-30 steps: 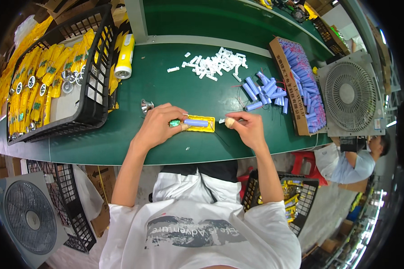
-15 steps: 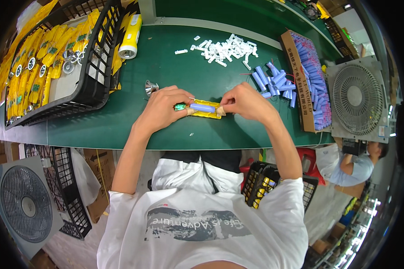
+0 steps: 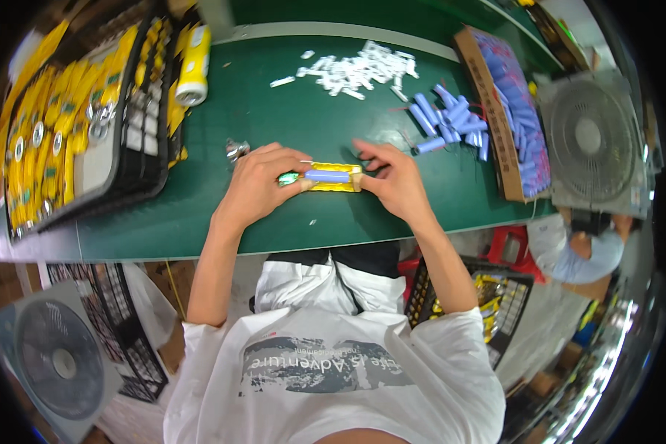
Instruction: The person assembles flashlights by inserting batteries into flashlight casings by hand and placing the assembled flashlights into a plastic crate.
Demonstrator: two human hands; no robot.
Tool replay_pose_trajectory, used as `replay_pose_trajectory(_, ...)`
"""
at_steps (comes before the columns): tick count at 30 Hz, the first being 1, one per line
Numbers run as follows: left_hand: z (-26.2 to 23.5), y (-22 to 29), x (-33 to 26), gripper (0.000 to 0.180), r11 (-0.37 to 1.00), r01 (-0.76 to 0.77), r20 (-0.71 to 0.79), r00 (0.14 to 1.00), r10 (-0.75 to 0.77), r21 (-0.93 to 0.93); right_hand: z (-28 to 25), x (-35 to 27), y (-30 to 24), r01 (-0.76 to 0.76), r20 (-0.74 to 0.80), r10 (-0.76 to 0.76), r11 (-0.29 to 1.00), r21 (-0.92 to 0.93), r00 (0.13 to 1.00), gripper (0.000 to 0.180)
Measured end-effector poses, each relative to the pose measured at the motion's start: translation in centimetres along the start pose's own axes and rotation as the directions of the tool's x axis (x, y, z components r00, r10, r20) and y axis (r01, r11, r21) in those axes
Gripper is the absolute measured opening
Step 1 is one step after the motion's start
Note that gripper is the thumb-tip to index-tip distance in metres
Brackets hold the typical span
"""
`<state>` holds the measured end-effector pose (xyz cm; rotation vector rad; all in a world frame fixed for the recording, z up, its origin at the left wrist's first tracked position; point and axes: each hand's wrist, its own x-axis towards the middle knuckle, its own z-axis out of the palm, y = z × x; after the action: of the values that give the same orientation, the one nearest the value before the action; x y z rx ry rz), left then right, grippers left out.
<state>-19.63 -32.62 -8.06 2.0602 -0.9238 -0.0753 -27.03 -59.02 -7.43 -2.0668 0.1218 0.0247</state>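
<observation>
Between my hands a yellow plastic flashlight casing half lies on the green table, with a blue cylindrical battery along its hollow. My left hand is closed on the casing's left end, beside a small green circuit board. My right hand has its fingers lifted and spread; its thumb is at the casing's right end. The thumb tips look covered in something tan. A shiny reflector cup, blurred, is just beyond my left hand.
White plastic pieces are heaped at the back. Loose blue batteries lie right, before a cardboard box of more. A black crate of yellow parts and a yellow flashlight stand left. A fan is far right; another person sits beyond.
My right hand has let go of its pinch at the casing's right end, and its fingers have opened and risen. My left hand keeps its hold. The whole view has shifted slightly.
</observation>
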Motion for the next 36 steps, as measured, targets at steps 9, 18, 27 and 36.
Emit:
replay_pose_trajectory(9,1.2,-2.7,-0.9,0.022,0.994,-0.007,-0.011,1.0,0.006,-0.11,-0.1,3.3,3.4,0.55,0.39,-0.512,0.835,0.018,0.765,0.052)
replay_pose_trajectory(18,2.6,6.4,-0.2,0.062,0.949,-0.315,-0.001,0.949,0.315,-0.006,-8.3,-9.7,1.8,0.422,0.087,-0.443,0.751,-0.508,0.892,0.042)
replay_pose_trajectory(27,3.1,4.1,2.3,0.048,0.992,-0.068,-0.104,0.991,0.079,0.106,-20.1,-36.4,18.7,-0.608,-0.969,0.209,0.755,0.245,-0.132,0.058)
replay_pose_trajectory(36,4.6,3.0,2.7,0.027,0.977,-0.157,0.119,0.983,0.14,0.141,-18.5,-37.7,28.7,-0.92,-0.8,0.541,0.113,0.376,-0.26,0.068)
